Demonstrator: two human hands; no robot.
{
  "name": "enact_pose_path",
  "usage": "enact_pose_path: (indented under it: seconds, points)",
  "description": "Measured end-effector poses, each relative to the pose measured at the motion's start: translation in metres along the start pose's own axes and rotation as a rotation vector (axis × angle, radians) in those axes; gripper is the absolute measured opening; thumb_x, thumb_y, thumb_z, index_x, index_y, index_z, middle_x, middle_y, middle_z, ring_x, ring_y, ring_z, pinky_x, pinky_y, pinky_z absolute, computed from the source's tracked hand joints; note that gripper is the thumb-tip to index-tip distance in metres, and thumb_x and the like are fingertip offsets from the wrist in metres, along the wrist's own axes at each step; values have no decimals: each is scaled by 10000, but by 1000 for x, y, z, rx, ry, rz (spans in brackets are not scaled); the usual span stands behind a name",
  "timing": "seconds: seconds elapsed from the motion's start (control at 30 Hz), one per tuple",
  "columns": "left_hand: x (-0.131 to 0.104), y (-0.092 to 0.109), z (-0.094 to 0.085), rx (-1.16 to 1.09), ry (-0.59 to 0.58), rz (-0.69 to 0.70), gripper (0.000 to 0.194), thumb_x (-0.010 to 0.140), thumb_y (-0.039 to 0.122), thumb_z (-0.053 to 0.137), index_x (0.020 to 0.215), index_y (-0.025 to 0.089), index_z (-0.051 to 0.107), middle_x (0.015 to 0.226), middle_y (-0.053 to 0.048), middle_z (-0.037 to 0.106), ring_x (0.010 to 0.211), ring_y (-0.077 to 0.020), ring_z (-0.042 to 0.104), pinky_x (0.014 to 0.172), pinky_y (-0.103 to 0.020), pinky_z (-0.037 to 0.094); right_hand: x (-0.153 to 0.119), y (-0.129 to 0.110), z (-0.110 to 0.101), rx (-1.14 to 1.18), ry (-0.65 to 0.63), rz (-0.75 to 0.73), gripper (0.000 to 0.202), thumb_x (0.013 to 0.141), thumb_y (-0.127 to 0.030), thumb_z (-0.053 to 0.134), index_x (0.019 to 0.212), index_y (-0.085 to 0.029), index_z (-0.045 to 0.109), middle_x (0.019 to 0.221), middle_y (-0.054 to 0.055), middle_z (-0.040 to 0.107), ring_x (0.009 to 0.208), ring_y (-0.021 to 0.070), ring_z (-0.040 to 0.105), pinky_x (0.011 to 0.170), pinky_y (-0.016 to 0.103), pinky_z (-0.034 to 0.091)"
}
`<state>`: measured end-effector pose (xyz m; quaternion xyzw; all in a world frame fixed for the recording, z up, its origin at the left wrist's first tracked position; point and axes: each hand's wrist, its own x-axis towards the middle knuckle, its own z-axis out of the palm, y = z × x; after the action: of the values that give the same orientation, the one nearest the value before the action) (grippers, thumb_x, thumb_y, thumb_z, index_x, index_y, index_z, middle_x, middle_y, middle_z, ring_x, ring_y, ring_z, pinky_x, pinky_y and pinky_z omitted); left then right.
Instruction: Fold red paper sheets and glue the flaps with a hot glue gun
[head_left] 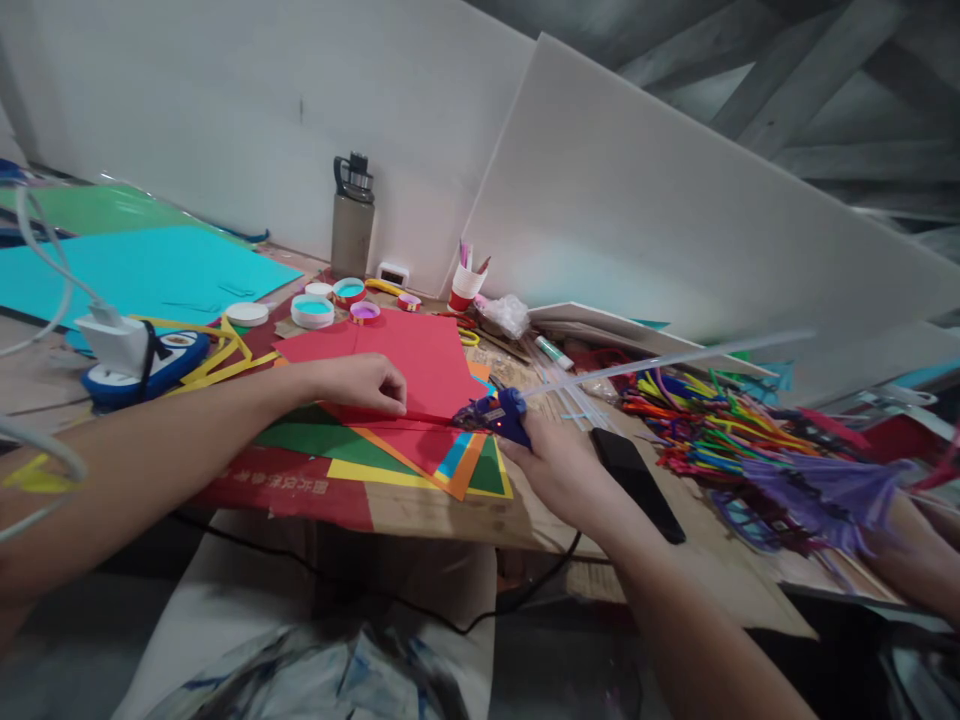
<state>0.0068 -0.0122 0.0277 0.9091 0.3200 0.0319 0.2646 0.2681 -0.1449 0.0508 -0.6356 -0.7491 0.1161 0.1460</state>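
Note:
My right hand (551, 460) is wrapped round a blue hot glue gun (511, 415), with a long clear glue stick (660, 360) poking out of its back end. The gun's nozzle is at the edge of a red sheet of paper (427, 355). On that same sheet rests my left hand (371, 383), its fingers curled and pinched at the paper's near edge, left of the nozzle. Beneath the red sheet, green paper (307, 445), yellow paper (375, 474) and orange paper (454, 487) are fanned out in a stack.
A black phone (637, 480) lies right of my right hand, before a heap of colourful pipe cleaners (712, 415). Behind stand a bottle (352, 230) and a pen cup (466, 285). A power strip (142, 370) sits left. Another person's arm (919, 545) reaches in near a purple piece (825, 500).

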Motion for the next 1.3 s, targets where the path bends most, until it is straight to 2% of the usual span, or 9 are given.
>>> enact_pose_path:
  seconds: [0.23, 0.37, 0.57, 0.67, 0.8, 0.97, 1.3]
  points:
    - [-7, -5, -9, 29, -54, 38, 195, 743, 321, 580, 816, 177, 689, 758, 3, 689, 670, -112, 595, 588, -187, 380, 8, -17, 8, 91, -39, -34, 232, 861, -272, 496, 1070, -186, 548, 1015, 110, 643, 937, 243, 589, 764, 334, 423]
    - [-8, -8, -9, 40, -42, 20, 196, 734, 338, 581, 765, 173, 682, 704, 5, 669, 631, -110, 577, 558, -195, 356, 6, -6, 5, 40, -8, -12, 192, 859, -302, 501, 996, -192, 580, 944, 95, 655, 863, 238, 596, 701, 320, 420]
    - [-8, -9, -10, 32, -50, 13, 216, 729, 369, 589, 771, 182, 688, 704, 2, 666, 628, -110, 568, 558, -202, 344, -4, 16, -8, -131, 11, 68, 224, 876, -356, 484, 989, -193, 588, 884, 105, 661, 811, 252, 607, 643, 313, 397]
    - [-8, -8, -10, 46, -45, 10, 213, 731, 372, 586, 759, 184, 683, 693, 3, 662, 621, -112, 564, 556, -207, 344, -7, 20, -13, -202, 10, 110, 223, 881, -356, 478, 967, -178, 580, 902, 124, 661, 834, 265, 605, 649, 317, 390]
    - [-9, -7, -12, 38, -59, -3, 218, 727, 373, 583, 753, 179, 680, 680, 2, 654, 619, -116, 562, 553, -208, 346, -7, 18, -13, -180, 14, 107, 226, 883, -352, 482, 985, -174, 575, 937, 134, 659, 875, 267, 602, 678, 319, 395]
    - [-12, -10, -17, -35, -127, -18, 212, 720, 317, 576, 830, 177, 691, 765, -4, 687, 671, -116, 586, 591, -192, 373, -2, 5, -5, -92, 11, 52, 200, 876, -330, 487, 982, -193, 586, 914, 109, 663, 832, 243, 602, 647, 298, 389]
    - [-15, -15, -20, -30, -173, -66, 224, 736, 333, 566, 832, 170, 684, 756, -19, 691, 643, -121, 605, 567, -191, 394, 14, -46, 13, -11, -62, -6, 176, 863, -320, 514, 943, -174, 573, 860, 92, 650, 741, 195, 580, 586, 258, 348]
